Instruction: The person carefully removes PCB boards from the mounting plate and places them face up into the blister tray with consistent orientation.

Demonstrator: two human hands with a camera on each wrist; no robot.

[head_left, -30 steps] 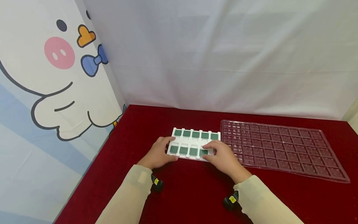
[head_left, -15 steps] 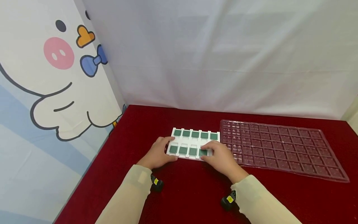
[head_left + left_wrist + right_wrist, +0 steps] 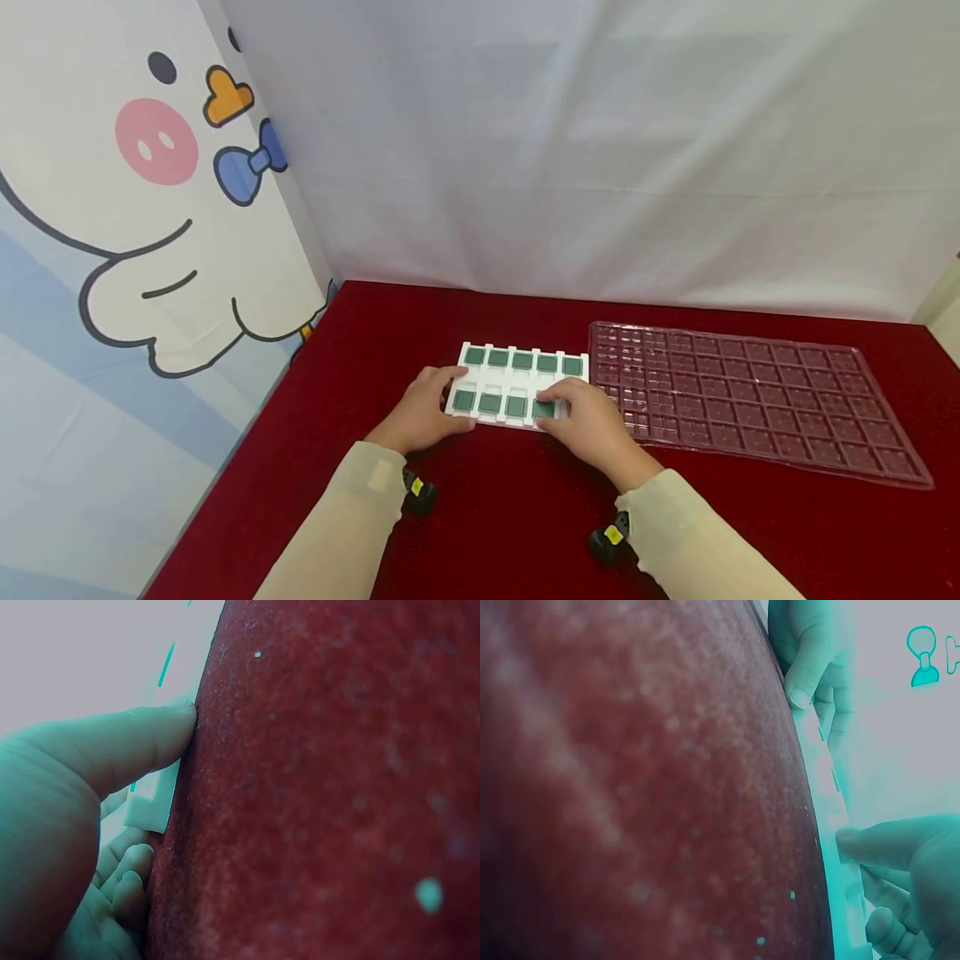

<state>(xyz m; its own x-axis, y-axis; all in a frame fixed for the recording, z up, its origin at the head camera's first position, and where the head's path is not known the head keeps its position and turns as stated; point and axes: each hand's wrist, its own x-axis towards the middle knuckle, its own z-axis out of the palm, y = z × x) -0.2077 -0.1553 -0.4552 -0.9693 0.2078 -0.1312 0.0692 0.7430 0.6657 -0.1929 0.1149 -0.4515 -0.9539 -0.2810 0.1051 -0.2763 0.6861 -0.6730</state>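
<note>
White tray (image 3: pixel 506 381), one, gripped by our left hand (image 3: pixel 423 410); green tile (image 3: pixel 543 409), one, pinched by our right hand (image 3: pixel 592 423), seemingly being seated, next needing, we judge, level pressing.

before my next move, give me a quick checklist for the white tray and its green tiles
1. Left hand holding the left end of the white tray: ok.
2. Right hand at the near row's fourth green tile: ok.
3. Far row filled with five green tiles: ok.
4. Near row's right end filled: cannot tell, the right hand covers it.
5. Gap between the white tray and the clear plastic tray to its right: cannot tell, edges look very close.
</note>
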